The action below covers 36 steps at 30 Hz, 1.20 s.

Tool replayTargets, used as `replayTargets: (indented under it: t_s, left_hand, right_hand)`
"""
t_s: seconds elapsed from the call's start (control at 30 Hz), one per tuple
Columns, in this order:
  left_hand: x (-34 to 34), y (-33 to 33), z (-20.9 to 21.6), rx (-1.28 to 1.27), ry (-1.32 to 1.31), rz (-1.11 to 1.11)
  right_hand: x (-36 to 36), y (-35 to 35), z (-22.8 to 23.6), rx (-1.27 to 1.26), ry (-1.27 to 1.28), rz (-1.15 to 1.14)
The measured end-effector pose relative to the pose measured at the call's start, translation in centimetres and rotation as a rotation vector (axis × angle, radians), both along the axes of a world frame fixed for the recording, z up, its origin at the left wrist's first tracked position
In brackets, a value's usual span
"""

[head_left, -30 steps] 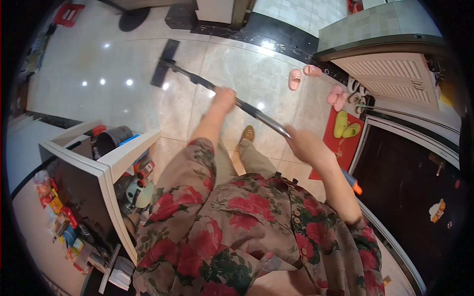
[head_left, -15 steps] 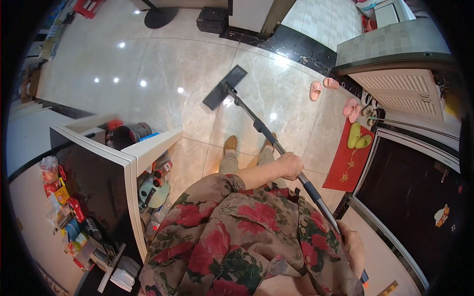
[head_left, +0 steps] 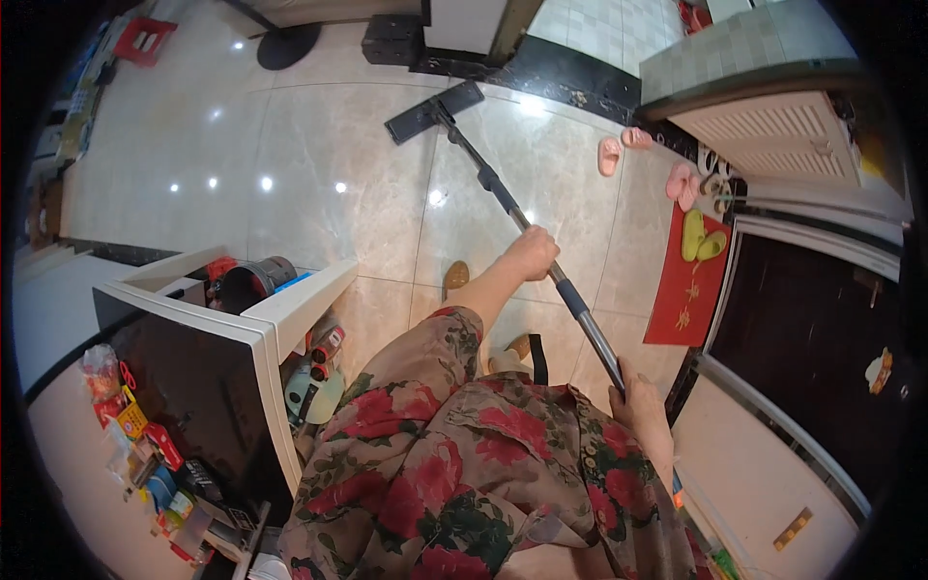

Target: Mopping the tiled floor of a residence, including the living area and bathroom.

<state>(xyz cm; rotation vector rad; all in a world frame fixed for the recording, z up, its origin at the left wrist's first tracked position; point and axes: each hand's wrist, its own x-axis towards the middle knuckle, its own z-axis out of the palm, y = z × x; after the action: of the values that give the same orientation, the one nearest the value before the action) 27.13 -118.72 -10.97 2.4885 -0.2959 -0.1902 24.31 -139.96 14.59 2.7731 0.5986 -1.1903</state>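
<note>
A flat mop with a grey pole [head_left: 501, 196] slants from my right side out across the tiled floor. Its rectangular dark head [head_left: 414, 124] lies on the tiles near the dark stone threshold. My left hand [head_left: 533, 253] is closed around the middle of the pole, with that arm stretched forward. Lower down, near the pole's upper end, my right hand [head_left: 640, 401] is wrapped round it beside my flowered shirt [head_left: 503, 430]; part of its grip is hidden.
Pink slippers [head_left: 608, 157] and a red doormat [head_left: 674, 302] with green slippers [head_left: 692, 235] lie on the right by a dark door [head_left: 802, 319]. A white-edged table [head_left: 266, 377] with goods stands at left. A black box [head_left: 391, 41] and a round stand base [head_left: 288, 46] are at the back.
The mop head has been pushed forward toward the threshold and turned closer to level across the view. Both hands have moved forward with the pole, and one foot has shifted back.
</note>
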Motion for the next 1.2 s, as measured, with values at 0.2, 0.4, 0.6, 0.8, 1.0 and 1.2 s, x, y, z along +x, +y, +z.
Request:
replayTargets:
  t_s: [0.2,0.4,0.6,0.8,1.0,1.2]
  left_hand:
    - [-0.8,-1.3,0.0,0.207,0.19,-0.124]
    - [-8.2,-16.1,3.2,0.034,0.317,-0.458]
    - [-12.1,-24.6,5.6,-0.139,0.306,-0.487]
    - [-10.4,-21.5,4.1,0.063,0.296,-0.189]
    - [-12.0,-15.5,-0.8,0.185,0.251,0.037]
    - [-13.0,-23.1,0.7,0.054,0.296,-0.124]
  right_hand:
    - [-2.2,-2.9,-1.8,0.009,0.041,-0.013]
    - [-12.6,-24.3,-4.3,0.342,0.329,-0.438]
    - [-12.6,-25.2,8.0,0.113,0.238,-0.39]
    - [-8.0,-22.9,4.9,0.207,0.068,-0.063]
    - [-5.1,-17.7,-0.1,0.163,0.088,0.149]
    - [-5.9,-22.4,4.9,0.034,0.21,0.051]
